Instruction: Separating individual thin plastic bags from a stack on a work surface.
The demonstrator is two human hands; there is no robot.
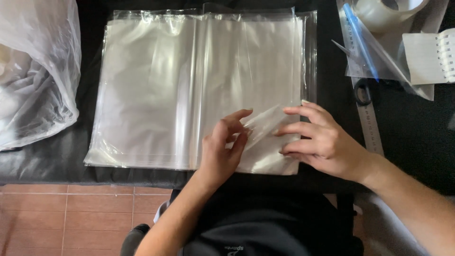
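Both hands meet at about five o'clock on the stack of clear plastic bags [199, 85], which covers the black table [412, 132]. His left hand [220, 151] pinches a lifted corner flap [263, 124] between thumb and forefinger, apparently to peel one sheet free, while the right hand [322, 142] lies half open, fingers pressing the pile to steady it. At nine o'clock slumps a crumpled plastic sack [35, 71]; at one o'clock sit a tape roll [386, 12], notepad [431, 54] and ruler [369, 125], within reach.

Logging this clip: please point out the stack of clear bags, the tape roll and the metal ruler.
Bag stack [151, 95]: head view, flat middle of the left pile.
Tape roll [379, 16]: head view, its outer side wall.
Ruler [372, 128]: head view, bare lower stretch on the black table.
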